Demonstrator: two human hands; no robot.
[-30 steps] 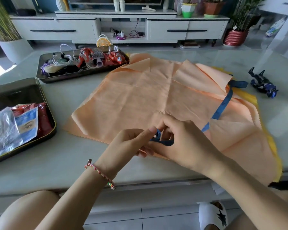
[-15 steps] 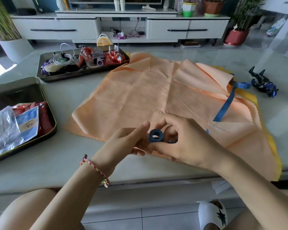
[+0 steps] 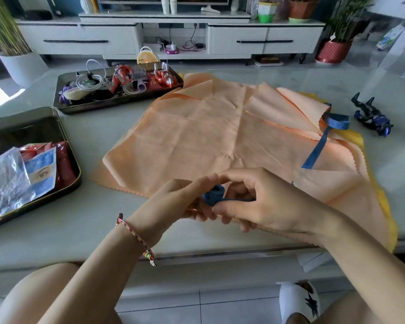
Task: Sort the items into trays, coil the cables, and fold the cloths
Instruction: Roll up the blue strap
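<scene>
1. The blue measuring tape is partly wound into a small tight roll. The roll is held just above the near edge of the table, between the person's two hands.
2. The left hand pinches the roll between thumb and fingertips. I think this keeps the turns from springing loose.
3. The right hand is curled closely beside the roll. Its thumb and first finger reach over the roll, and the free strand passes under its fingers. It seems to feed and tighten the strand, so both hands have a closed hold on the tape.
4. The unwound part runs away to the right across the orange cloth and ends in a loop near the far right corner of the cloth. From this I judge that the coiling is about half done.
5. The orange cloth lies spread open with some corners turned over, so it is not yet folded. It serves here only as the surface under the tape.
6. Counting the cloths, I see two. The second is a yellow cloth, which shows only as an edge under the orange one on the right.
7. There are two trays. The far tray holds cables and small toys, and the near tray holds flat packets, whose number I cannot tell because they overlap.
8. One toy figure lies on the table to the right, well apart from both trays, so it is not yet sorted.
9. There is one tape.
</scene>
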